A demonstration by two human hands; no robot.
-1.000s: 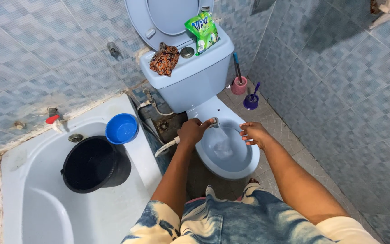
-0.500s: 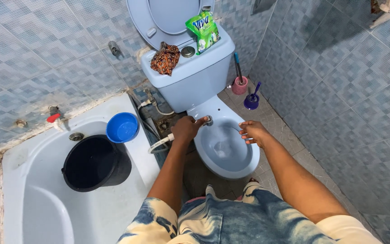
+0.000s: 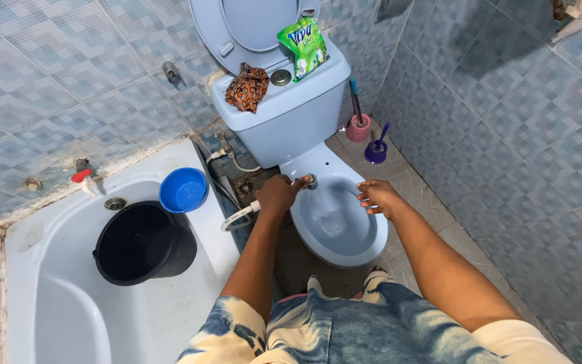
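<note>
Left hand (image 3: 276, 195) clenched on spray hose (image 3: 308, 181) at the toilet bowl (image 3: 368, 243) rim, water in bowl. Right hand (image 3: 380, 199) released, hovering over bowl. Black bucket (image 3: 144, 244), blue bowl (image 3: 183, 190) in bathtub (image 3: 69, 317).

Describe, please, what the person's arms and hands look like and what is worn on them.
Both forearms are bare, with no gloves, watch or rings visible on the left hand or right hand. A cream short sleeve shows on the right arm; a blue-and-cream tie-dye garment lies below.

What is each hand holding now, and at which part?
The left hand grips the spray head by its handle, over the toilet bowl. The right hand holds nothing.
</note>
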